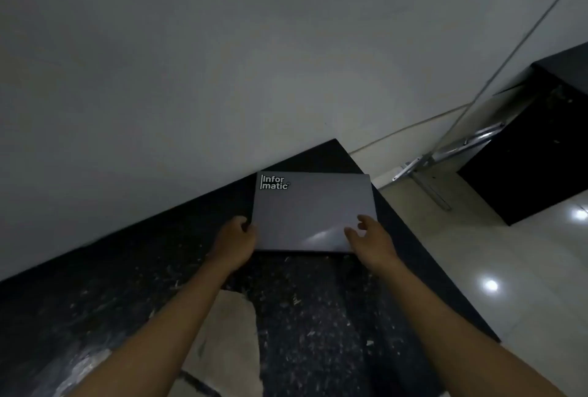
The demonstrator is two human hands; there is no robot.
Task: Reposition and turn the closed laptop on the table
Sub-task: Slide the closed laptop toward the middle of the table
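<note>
Nearest you, both bare forearms reach forward over the dark speckled table (318, 326), where a pale patch (229, 333) shows between them. Your left hand (237, 242) is curled against the near left corner of the closed laptop (313, 209), fingers wrapped at its edge and gripping it. Your right hand (370, 237) sits at the near right corner with fingers spread loosely and the thumb over the lid — whether it actually presses the lid you cannot tell. The grey laptop lies flat toward the table's far corner, close to the white wall (191, 62), with its "Informatic" logo (274, 182) at the far left of the lid. Beyond, to the right, a dark cabinet (534, 148) stands on the glossy floor.
</note>
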